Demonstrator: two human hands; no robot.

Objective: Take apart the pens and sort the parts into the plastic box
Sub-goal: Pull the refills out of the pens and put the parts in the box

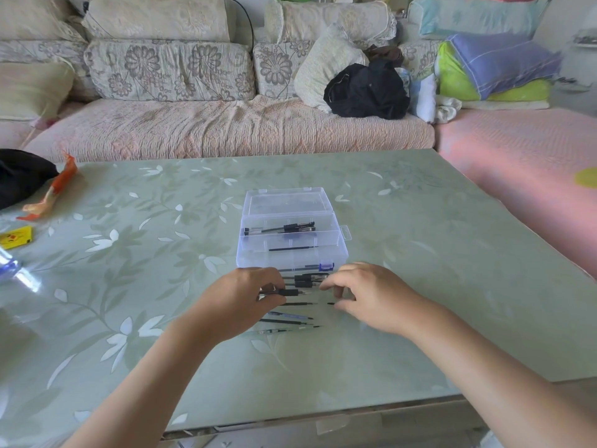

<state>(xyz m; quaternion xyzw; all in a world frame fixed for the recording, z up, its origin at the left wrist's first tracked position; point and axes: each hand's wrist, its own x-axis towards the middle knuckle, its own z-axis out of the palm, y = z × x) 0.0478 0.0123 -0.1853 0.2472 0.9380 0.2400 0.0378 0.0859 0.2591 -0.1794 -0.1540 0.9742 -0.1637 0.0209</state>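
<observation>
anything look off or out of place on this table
Nothing looks spilled or broken. The one stray is a crumpled orange wrapper lying near the far left edge of the table, unrelated to the task. The loose pens and refills in front of the open plastic box fit the job.

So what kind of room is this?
Most likely a living room in someone's home: a long sofa with big flowery cushions, a leaf-patterned table in front of it, and folded bedding piled at one end.
</observation>
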